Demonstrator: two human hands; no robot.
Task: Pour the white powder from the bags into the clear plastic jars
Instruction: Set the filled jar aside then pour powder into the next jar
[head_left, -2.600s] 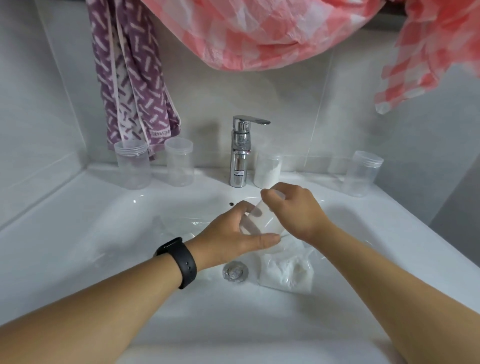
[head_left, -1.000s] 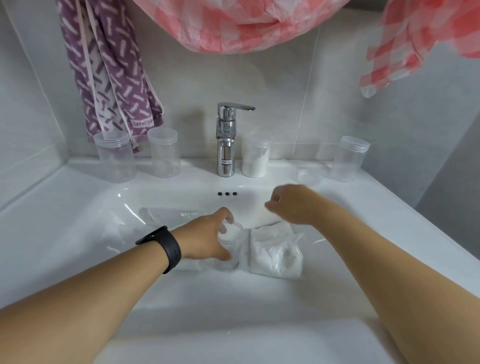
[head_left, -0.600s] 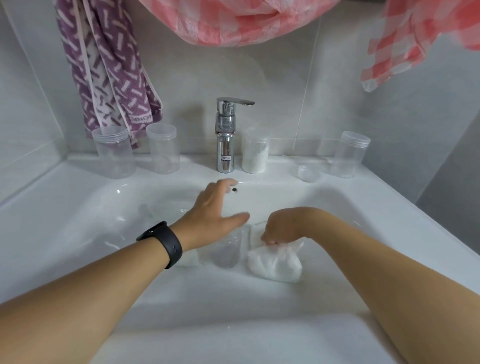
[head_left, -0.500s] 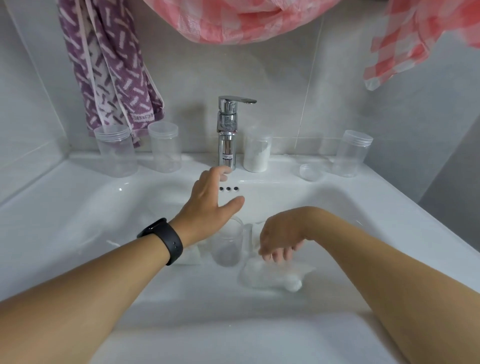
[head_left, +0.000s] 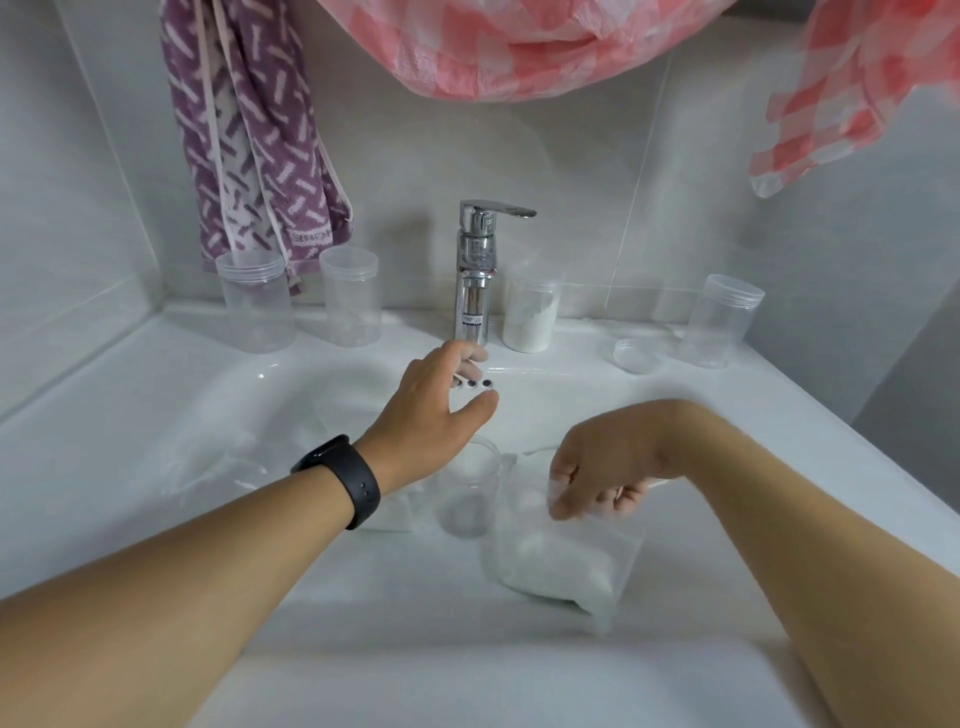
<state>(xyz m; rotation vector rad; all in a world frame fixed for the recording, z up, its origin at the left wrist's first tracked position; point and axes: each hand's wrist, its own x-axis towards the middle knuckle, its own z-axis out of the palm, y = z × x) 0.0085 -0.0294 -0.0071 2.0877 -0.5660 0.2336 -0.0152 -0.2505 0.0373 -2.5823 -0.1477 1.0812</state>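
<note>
An open jar (head_left: 467, 493) stands in the sink basin (head_left: 156, 467), with a powder bag (head_left: 561, 561) just to its right. Behind, on the ledge, two lidded jars (head_left: 257, 301) stand left of the tap (head_left: 475, 280); a filled jar (head_left: 530, 317), loose lid (head_left: 632, 355) and another jar (head_left: 719, 322) stand right.

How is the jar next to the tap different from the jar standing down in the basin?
The jar by the tap holds white powder filling well over half of it; the jar in the basin looks empty, its bottom showing through. The jar by the tap stands on the back ledge of the sink, beside the tap; the jar in the basin stands low in the bowl, next to a bag of white powder. Both are clear plastic and upright.
</note>
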